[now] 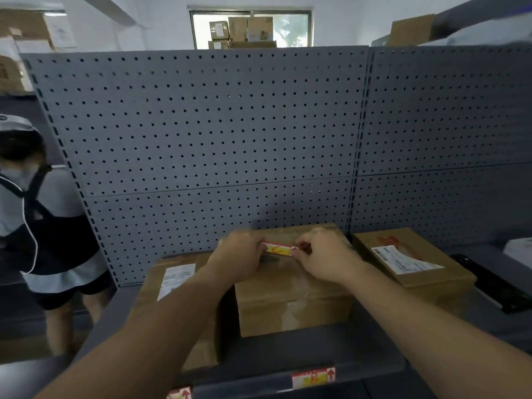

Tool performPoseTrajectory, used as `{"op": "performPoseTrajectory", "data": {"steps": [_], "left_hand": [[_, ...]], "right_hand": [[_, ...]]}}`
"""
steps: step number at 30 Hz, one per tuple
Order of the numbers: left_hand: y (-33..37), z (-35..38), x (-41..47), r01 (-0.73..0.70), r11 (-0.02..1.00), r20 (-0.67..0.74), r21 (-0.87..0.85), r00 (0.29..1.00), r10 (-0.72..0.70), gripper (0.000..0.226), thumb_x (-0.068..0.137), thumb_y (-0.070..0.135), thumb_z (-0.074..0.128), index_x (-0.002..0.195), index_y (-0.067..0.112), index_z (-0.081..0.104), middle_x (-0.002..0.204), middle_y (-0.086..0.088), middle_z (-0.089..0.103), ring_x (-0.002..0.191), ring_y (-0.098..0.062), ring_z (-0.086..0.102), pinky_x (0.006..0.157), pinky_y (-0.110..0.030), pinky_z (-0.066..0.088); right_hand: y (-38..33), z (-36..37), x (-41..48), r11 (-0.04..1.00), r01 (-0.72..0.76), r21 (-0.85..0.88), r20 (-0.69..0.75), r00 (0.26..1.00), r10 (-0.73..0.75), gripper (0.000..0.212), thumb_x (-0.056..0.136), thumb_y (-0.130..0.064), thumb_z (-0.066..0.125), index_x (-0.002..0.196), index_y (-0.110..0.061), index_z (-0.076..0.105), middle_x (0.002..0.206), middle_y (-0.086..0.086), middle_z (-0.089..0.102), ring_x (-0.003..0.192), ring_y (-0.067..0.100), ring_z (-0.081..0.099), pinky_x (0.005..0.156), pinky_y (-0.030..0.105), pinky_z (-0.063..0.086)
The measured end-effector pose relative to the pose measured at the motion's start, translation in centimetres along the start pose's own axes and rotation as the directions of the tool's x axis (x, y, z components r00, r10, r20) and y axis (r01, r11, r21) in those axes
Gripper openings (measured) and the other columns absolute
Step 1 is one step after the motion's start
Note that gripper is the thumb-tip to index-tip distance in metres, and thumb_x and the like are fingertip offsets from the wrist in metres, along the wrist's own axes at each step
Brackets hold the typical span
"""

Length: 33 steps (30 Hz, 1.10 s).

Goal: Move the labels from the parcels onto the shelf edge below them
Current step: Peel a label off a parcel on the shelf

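Observation:
A small yellow and white label [278,249] with red marks is stretched between my two hands above the middle cardboard parcel [293,303]. My left hand [237,254] pinches its left end and my right hand [324,256] pinches its right end. Two more parcels stand on the shelf: one at the left [172,286] and one at the right [414,263], each with a white shipping sheet on top. On the dark shelf edge [259,381] below sit a label with red arrows [313,377] and another label [180,393] partly cut off by the frame.
A grey pegboard back panel [216,125] rises behind the parcels. A person in a cap and dark apron [37,226] stands at the left beside the shelving. A black tray [495,283] lies to the right of the parcels. Stacked boxes [244,31] show in a far window.

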<state>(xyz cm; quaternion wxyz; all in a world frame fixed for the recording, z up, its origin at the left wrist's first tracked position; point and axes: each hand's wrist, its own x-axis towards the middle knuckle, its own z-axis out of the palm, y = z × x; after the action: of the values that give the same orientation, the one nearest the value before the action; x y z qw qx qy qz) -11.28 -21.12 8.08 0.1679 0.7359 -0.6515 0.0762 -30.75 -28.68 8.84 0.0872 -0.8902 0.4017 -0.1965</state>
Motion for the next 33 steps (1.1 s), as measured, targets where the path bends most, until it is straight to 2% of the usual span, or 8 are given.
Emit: {"op": "performPoseTrajectory", "data": {"steps": [5, 10, 15, 18, 21, 25, 29, 33], "left_hand": [[-0.7, 0.7, 1.2, -0.035, 0.999, 0.079, 0.020, 0.996, 0.034, 0.024, 0.098, 0.034, 0.042, 0.113, 0.026, 0.060, 0.104, -0.002, 0.052, 0.099, -0.024, 0.049, 0.086, -0.043, 0.044], [-1.0, 0.9, 1.6, 0.019, 0.998, 0.117, -0.061, 0.993, -0.012, 0.024, 0.095, 0.033, 0.049, 0.115, 0.024, 0.059, 0.109, -0.002, 0.047, 0.105, -0.024, 0.044, 0.092, -0.048, 0.043], [-1.0, 0.6, 1.8, 0.034, 0.987, 0.142, -0.160, 0.990, -0.011, 0.028, 0.088, 0.032, 0.057, 0.116, 0.028, 0.055, 0.113, 0.001, 0.053, 0.106, -0.020, 0.046, 0.095, -0.047, 0.043], [-0.5, 0.2, 1.6, 0.037, 0.982, 0.110, -0.187, 0.994, -0.017, 0.022, 0.090, 0.027, 0.059, 0.112, 0.027, 0.058, 0.108, 0.004, 0.057, 0.099, -0.016, 0.052, 0.090, -0.043, 0.048], [0.0, -0.2, 1.3, 0.071, 0.969, 0.067, -0.238, 0.996, -0.056, 0.017, 0.094, 0.020, 0.056, 0.110, 0.024, 0.059, 0.106, 0.005, 0.062, 0.092, -0.011, 0.057, 0.084, -0.034, 0.053], [0.9, -0.7, 1.1, 0.111, 0.955, 0.044, -0.274, 0.994, -0.103, 0.022, 0.098, 0.018, 0.050, 0.119, 0.021, 0.057, 0.107, 0.004, 0.060, 0.094, -0.013, 0.057, 0.080, -0.027, 0.051], [2.4, -0.3, 1.2, 0.085, 0.957, -0.013, -0.277, 0.996, -0.092, 0.022, 0.095, 0.028, 0.050, 0.115, 0.022, 0.057, 0.103, 0.000, 0.062, 0.088, -0.016, 0.059, 0.078, -0.039, 0.054], [6.2, 0.3, 1.6, -0.047, 0.981, -0.057, -0.187, 0.998, 0.036, 0.034, 0.090, 0.035, 0.058, 0.121, 0.022, 0.057, 0.116, 0.001, 0.056, 0.105, -0.020, 0.053, 0.090, -0.040, 0.047]], "right_hand": [[-0.3, 0.3, 0.6, 0.999, -0.042, -0.012, 0.064, 0.997, 0.043, 0.031, 0.090, -0.048, 0.057, 0.113, -0.030, 0.068, 0.105, -0.003, 0.053, 0.093, 0.017, 0.054, 0.084, 0.037, 0.051], [-0.5, 0.2, 1.1, 0.998, -0.057, 0.021, 0.091, 0.994, 0.055, 0.026, 0.085, -0.046, 0.062, 0.107, -0.033, 0.067, 0.107, -0.004, 0.052, 0.095, 0.016, 0.053, 0.088, 0.039, 0.050], [-0.4, -0.3, 0.9, 0.990, -0.050, 0.134, 0.067, 0.997, 0.042, 0.023, 0.082, -0.039, 0.072, 0.102, -0.034, 0.060, 0.101, -0.011, 0.059, 0.089, 0.006, 0.057, 0.073, 0.025, 0.053], [-0.4, -0.5, 0.7, 0.976, -0.028, 0.216, 0.017, 1.000, 0.025, 0.017, 0.085, -0.032, 0.072, 0.097, -0.034, 0.060, 0.094, -0.015, 0.062, 0.083, 0.000, 0.058, 0.063, 0.016, 0.047], [-0.3, -0.6, 0.6, 0.958, -0.019, 0.288, -0.037, 0.999, 0.031, 0.008, 0.088, -0.029, 0.069, 0.093, -0.033, 0.064, 0.087, -0.014, 0.064, 0.078, 0.000, 0.060, 0.063, 0.016, 0.048], [0.2, -1.2, -0.2, 0.937, -0.032, 0.347, -0.066, 0.996, 0.058, 0.006, 0.088, -0.029, 0.068, 0.093, -0.032, 0.067, 0.083, -0.013, 0.066, 0.078, 0.000, 0.061, 0.068, 0.021, 0.053], [1.3, -2.6, -2.2, 0.919, -0.073, 0.389, -0.130, 0.983, 0.133, 0.003, 0.089, -0.027, 0.069, 0.089, -0.030, 0.068, 0.081, -0.013, 0.066, 0.076, -0.002, 0.060, 0.059, 0.011, 0.040], [3.2, -4.2, -5.1, 0.895, -0.161, 0.416, -0.230, 0.934, 0.275, 0.006, 0.087, -0.025, 0.070, 0.083, -0.029, 0.068, 0.078, -0.012, 0.067, 0.075, 0.000, 0.060, 0.058, 0.013, 0.041]]}}
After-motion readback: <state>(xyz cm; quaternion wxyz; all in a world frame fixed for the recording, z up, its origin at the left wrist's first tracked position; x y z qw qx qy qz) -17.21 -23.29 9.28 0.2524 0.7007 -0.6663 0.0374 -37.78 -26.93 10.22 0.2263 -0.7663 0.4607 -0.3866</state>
